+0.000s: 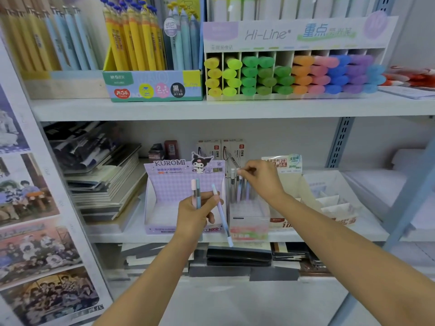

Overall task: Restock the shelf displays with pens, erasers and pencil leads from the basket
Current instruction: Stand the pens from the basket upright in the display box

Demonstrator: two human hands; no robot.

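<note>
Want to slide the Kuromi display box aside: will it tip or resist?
The Kuromi display box looks like thin cardboard with little visible inside, so probably light and easy to slide. Its tall backboard may make it tip if pushed high.

Left grip holds 3 pens before the Kuromi box; right grip pinches a pen in the neighbouring display.

The left hand hides the lower ends of the pink and teal pens, the small white thing pinched by the right hand is too blurred to name, and the red items on the upper shelf run off the right edge.
</note>
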